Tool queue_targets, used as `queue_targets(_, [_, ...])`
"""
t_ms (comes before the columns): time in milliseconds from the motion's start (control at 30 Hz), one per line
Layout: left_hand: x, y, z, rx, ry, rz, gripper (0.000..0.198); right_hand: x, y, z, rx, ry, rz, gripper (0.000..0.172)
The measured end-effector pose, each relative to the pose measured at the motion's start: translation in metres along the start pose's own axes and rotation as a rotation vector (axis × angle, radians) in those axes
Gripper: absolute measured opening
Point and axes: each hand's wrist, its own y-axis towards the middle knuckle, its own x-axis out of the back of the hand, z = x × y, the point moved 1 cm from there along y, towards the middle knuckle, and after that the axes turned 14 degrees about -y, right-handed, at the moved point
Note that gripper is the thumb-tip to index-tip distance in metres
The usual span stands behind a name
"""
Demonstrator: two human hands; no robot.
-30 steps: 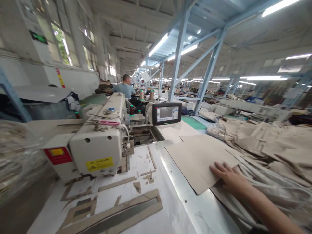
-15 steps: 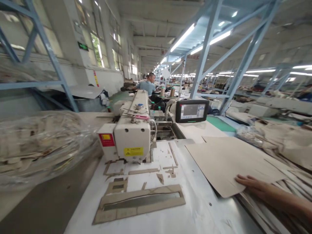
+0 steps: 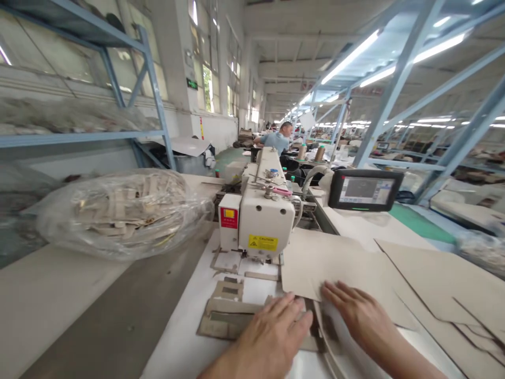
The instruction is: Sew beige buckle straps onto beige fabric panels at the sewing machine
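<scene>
beige fabric panel [image 3: 339, 263] flat under right hand [image 3: 357, 313]; left hand [image 3: 272, 337] on cardboard template [image 3: 229, 316].

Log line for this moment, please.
left hand: flat on cardboard template | right hand: flat on beige panel | sewing machine: behind both

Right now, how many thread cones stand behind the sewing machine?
2. One cone stands right of the sewing machine's far end; the second cone is beside it, further right. More may be hidden behind the machine.
</scene>
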Motion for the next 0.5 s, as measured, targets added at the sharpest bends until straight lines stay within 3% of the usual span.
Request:
queue_targets(167, [-0.013,0.014,0.034,0.136,0.18,-0.071,0.049,0.018,0.061,0.057,0.074,0.121,0.041,0.054])
queue_targets(300, [-0.012,0.003,0.067,0.265,0.188,-0.06,0.044,0.038,0.092,0.083,0.097,0.284,0.067,0.053])
queue_targets(400, [0.005,-0.015,0.085,0.303,0.162,-0.066,0.044,0.046,0.089,0.075,0.128,0.425,0.096,0.054])
queue_targets(500, [0.027,-0.028,0.102,0.327,0.087,-0.081,0.042,0.04,0.069,0.044,0.089,0.491,0.125,0.055])
